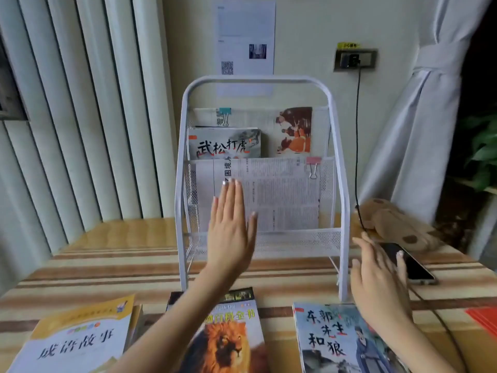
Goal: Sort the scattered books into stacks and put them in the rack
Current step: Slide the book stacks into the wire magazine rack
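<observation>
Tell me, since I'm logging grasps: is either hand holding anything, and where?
Nothing is held: left hand and right hand are both open, fingers straight.

The rack (262,168) is white wire mesh, standing on a table (107,259) striped tan, cream and brown. One book (80,337) has a yellow and white cover, another (228,337) an orange lion, a third (341,340) grey-blue ink painting with black and red characters. Teal (224,112) and pink (313,161) clips hold the printed black-on-white sheets.
</observation>
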